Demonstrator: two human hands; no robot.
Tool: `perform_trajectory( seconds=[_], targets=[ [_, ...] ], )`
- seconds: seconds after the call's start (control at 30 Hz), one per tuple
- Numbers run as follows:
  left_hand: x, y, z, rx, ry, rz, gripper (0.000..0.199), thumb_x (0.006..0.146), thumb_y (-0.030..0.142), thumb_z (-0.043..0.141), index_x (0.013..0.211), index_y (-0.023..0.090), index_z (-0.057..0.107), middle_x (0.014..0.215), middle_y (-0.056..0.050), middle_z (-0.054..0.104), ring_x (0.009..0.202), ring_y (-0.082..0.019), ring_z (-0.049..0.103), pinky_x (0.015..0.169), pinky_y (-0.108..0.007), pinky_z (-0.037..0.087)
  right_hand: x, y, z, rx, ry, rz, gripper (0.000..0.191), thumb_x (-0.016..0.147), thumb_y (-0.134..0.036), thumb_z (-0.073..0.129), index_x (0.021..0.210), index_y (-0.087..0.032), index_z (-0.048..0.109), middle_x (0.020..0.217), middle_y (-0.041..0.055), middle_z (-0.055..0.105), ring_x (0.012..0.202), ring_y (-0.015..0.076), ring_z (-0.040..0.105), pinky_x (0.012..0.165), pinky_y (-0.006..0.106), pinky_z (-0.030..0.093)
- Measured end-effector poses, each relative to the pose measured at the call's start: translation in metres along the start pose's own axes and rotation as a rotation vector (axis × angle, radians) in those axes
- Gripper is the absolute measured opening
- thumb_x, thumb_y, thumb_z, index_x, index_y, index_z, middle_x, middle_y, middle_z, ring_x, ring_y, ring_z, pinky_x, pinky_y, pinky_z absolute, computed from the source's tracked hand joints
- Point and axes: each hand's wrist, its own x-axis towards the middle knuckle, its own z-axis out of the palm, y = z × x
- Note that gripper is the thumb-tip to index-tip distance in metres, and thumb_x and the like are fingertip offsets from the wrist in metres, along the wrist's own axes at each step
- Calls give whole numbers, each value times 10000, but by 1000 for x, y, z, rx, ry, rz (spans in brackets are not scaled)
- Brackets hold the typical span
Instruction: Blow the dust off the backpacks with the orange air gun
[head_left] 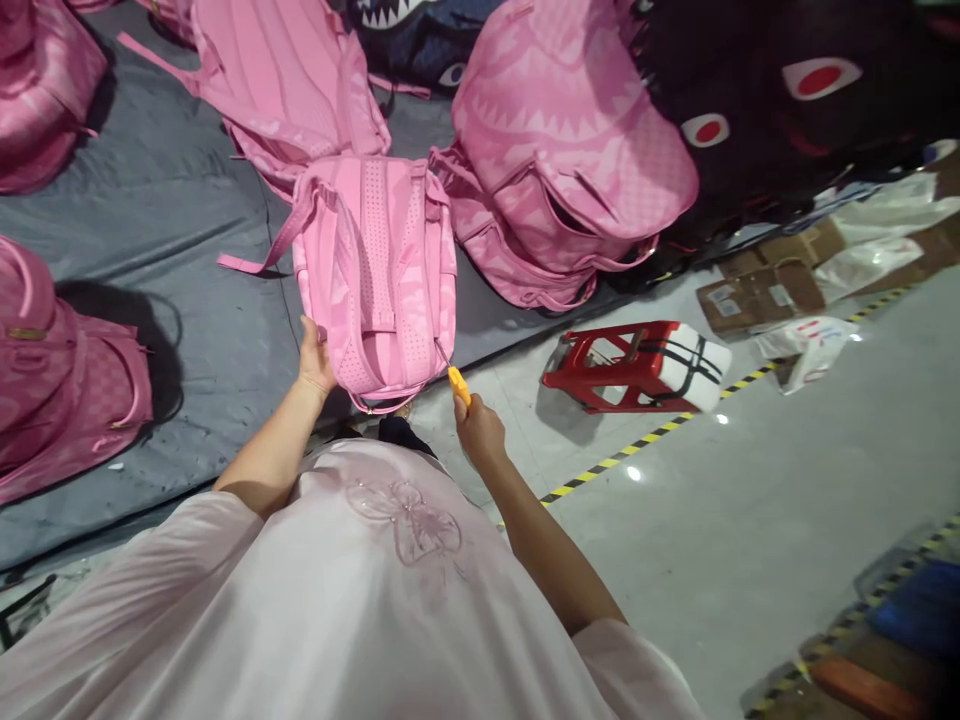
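A small pink backpack lies in front of me with its padded, perforated back panel and straps facing up. My left hand grips its lower left side, fingers partly hidden behind the fabric. In my closed right hand is a small yellow-handled tool. Its thin metal tip meets the bag's lower right edge; the exact kind of tool is too small to make out. Right beside this bag leans a larger pink shark-face backpack, its front pocket gaping a little.
More pink bags rest on the grey covered table. Dark bags with red eyes crowd the far right. On the floor stand a red stool with a white padded top and brown packages, near yellow-black tape.
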Motion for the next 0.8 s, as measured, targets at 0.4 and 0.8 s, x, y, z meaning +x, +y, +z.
perform_trajectory(
  seconds=[0.4, 0.8],
  targets=[
    [-31, 16, -10, -17, 18, -228, 874, 888, 786, 259, 1393, 117, 508, 1290, -180, 641, 1375, -292, 468, 1145, -496, 373, 35, -11, -10, 1608, -689, 201, 509, 1011, -584, 282, 773, -190, 500, 530, -118, 162, 427, 72, 120, 439, 182, 300],
    [-41, 26, 20, 43, 61, -194, 903, 859, 797, 365, 1467, 131, 420, 1444, -159, 532, 1431, -304, 382, 1198, -521, 277, 87, -16, 12, 677, -119, -165, 393, 991, -476, 424, 965, -160, 656, 807, 85, 670, 734, 188, 615, 651, 254, 431]
  ],
)
